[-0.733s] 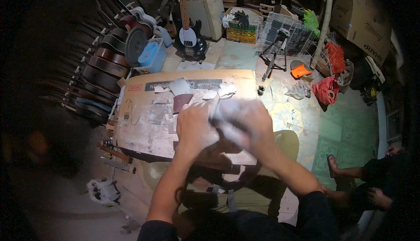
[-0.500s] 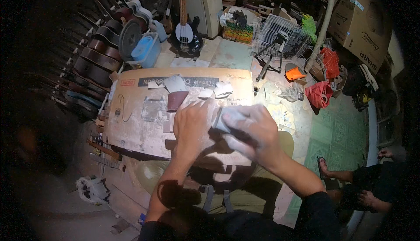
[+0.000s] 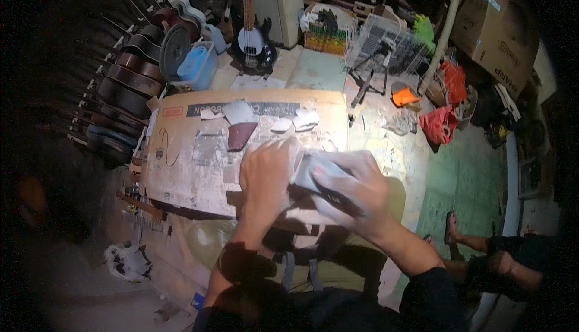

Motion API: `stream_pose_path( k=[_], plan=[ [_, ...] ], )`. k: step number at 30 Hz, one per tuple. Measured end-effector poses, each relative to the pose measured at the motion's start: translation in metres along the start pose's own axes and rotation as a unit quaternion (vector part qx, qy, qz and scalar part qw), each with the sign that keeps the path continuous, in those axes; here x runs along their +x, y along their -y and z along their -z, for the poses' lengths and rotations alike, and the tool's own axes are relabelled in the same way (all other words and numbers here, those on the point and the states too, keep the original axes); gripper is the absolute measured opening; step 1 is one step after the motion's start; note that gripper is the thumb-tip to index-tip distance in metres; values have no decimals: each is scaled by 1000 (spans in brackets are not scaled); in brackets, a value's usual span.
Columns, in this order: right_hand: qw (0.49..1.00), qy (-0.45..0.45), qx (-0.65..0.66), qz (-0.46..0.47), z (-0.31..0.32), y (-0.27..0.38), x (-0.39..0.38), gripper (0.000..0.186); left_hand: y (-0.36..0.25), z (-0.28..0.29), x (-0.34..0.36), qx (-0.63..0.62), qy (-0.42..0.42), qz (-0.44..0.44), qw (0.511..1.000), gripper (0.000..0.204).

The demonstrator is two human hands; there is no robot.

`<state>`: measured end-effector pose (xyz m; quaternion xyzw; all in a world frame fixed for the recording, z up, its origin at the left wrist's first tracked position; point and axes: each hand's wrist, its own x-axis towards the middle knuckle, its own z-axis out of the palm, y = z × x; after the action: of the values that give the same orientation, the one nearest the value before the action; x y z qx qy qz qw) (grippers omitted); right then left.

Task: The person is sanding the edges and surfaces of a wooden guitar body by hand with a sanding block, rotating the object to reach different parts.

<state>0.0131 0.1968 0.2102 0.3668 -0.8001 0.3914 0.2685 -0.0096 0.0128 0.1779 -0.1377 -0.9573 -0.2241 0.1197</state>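
Observation:
My right hand [image 3: 362, 190] is closed round a pale grey piece of sandpaper [image 3: 316, 172], folded into a block shape with a dark underside. Its fingers are slightly smeared by motion. Close on its left, my left hand [image 3: 265, 166] is curled with its back up; what its fingers grip is hidden behind them. Fine pale dust coats both hands. Beyond them, on a flat cardboard sheet [image 3: 181, 178], lie a dark red sandpaper piece [image 3: 242, 135], a light grey sheet piece [image 3: 240, 112] and several torn white scraps [image 3: 306, 119].
Guitars [image 3: 129, 79] stand in a row at the left, near a blue tub [image 3: 202, 69]. A dark bass guitar [image 3: 256, 45] is at the back. A small tripod [image 3: 371, 75], a wire cage [image 3: 383, 42] and red bags [image 3: 438, 126] lie right. Another person's leg [image 3: 470, 241] shows at lower right.
My right hand and the sandpaper have tilted and shifted slightly, still close against my left hand. The view has moved a little. The other person's hands and foot have shifted.

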Motion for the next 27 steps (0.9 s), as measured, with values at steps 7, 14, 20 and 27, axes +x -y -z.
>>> stream_pose_path(
  k=[7,14,20,27],
  plan=[
    [991,-92,93,-37,-17,4,-8,28,-4,5,-4,23,12,44,999,56],
    [970,-148,73,-179,-29,-51,-6,28,-17,12,-2,31,14,44,998,50],
    [970,-123,-27,-208,-6,-70,0,35,-2,4,8,38,-52,52,997,52],
    [926,-123,149,-325,-12,-24,-84,40,27,27,15,-12,-11,75,997,59]
  ],
)
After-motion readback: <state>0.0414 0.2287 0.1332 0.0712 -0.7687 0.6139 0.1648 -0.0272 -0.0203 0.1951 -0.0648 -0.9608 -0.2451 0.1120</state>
